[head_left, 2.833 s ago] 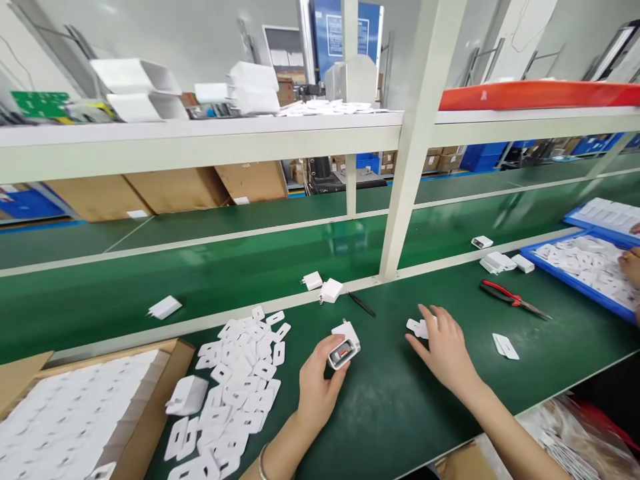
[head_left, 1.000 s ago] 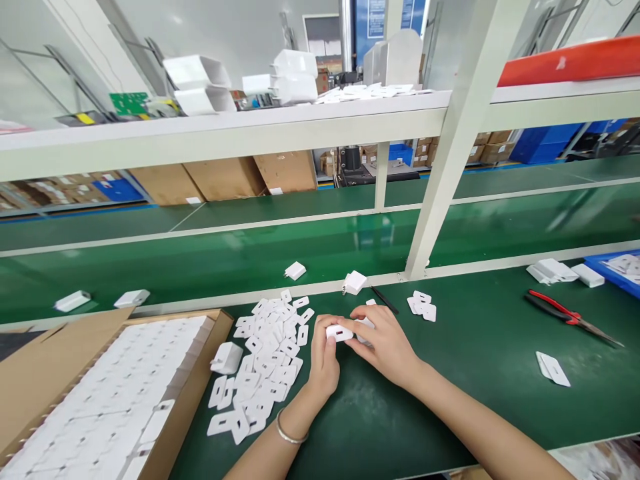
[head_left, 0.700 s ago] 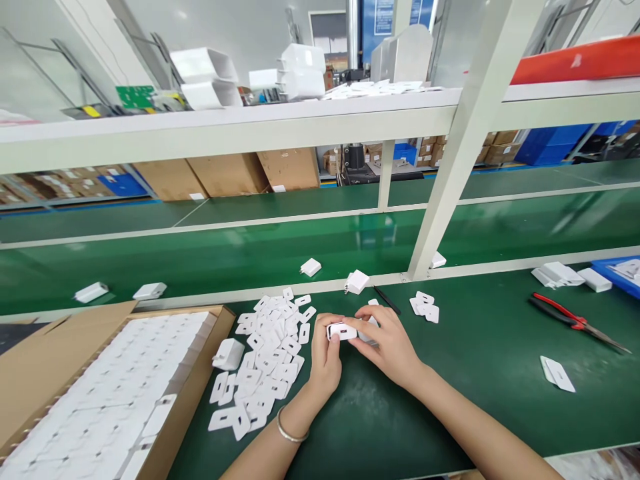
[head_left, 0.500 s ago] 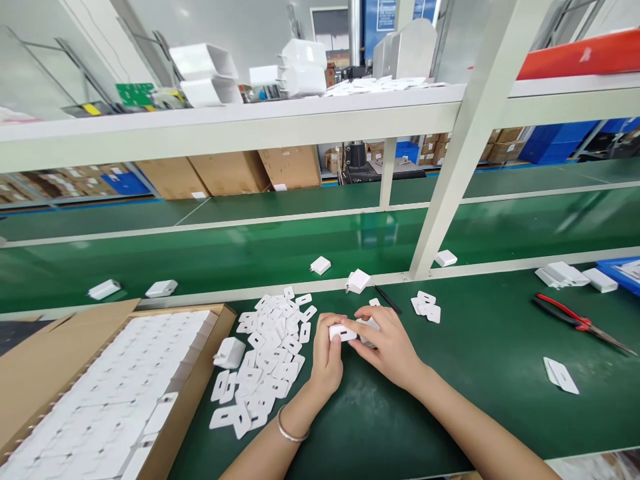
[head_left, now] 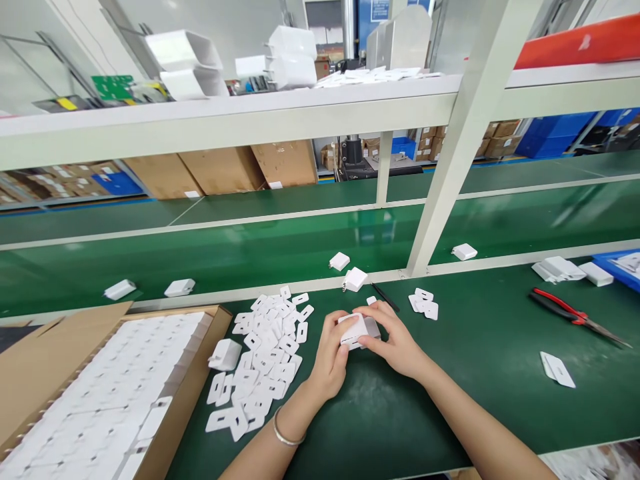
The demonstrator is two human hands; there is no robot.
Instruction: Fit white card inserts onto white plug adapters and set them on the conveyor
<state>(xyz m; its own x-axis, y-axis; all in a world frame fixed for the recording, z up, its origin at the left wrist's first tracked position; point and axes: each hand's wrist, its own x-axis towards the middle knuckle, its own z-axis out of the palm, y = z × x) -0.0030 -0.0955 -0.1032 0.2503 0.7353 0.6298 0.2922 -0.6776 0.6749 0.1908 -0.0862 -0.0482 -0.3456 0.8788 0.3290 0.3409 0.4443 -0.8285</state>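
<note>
My left hand [head_left: 330,363] is closed on a white power adapter [head_left: 353,331], its fingers on the far side and thumb near the front edge. Curled around the right of it is my right hand [head_left: 400,343], its thumb and fingertips on white plastic. A second white block [head_left: 372,327] shows between the right fingers, touching or just behind the adapter; which, I cannot tell. Left of my hands lies a spread of white slotted cover plates [head_left: 273,333]. Another white adapter [head_left: 225,355] rests between that spread and the carton.
An open carton [head_left: 200,373] packed with white adapters stands at the left. Red-handled pliers [head_left: 575,313], a small stack of plates [head_left: 424,303] and a black pen-like tool [head_left: 385,297] lie to the right. Beyond a slanted post [head_left: 445,160], a green conveyor belt [head_left: 270,250] carries several adapters.
The adapter in my hands has turned from its slotted end to show its broad white face. Adapters on the belt have moved right. The view has shifted slightly.
</note>
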